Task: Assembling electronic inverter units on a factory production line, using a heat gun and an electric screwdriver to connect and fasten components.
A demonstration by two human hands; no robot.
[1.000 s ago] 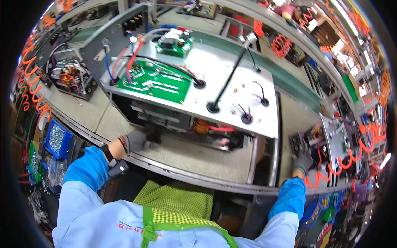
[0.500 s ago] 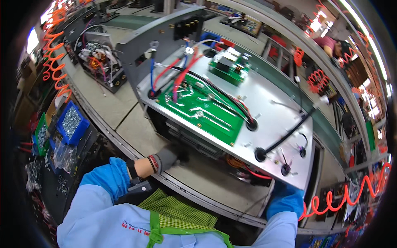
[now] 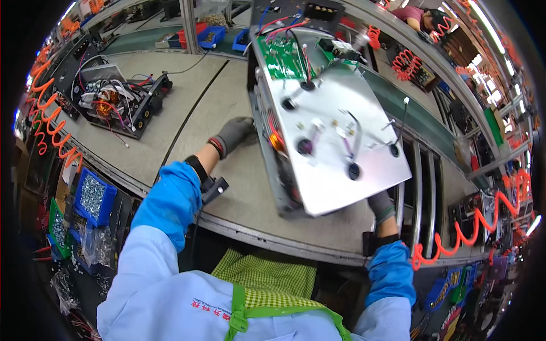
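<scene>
Head view: red lettering (image 3: 211,310) on the coat (image 3: 162,292); left hand (image 3: 234,136) and right hand (image 3: 381,206) at the chassis (image 3: 335,190), grips I cannot tell

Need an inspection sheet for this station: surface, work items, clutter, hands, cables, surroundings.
Surface: bench, grey-beige, dark seam left of centre; metal bars at right.
Work items: unit, silver plate on top, green board at its far end; second unit at left.
Clutter: blue bin of small metal parts and clear bags, lower left.
Hands: left hand gloved, at the unit's left side; right hand gloved, partly hidden under the plate's near edge, grip unclear.
Cables: leads on the plate, some blurred; orange coiled hoses both sides.
Surroundings: another person, upper right.
</scene>
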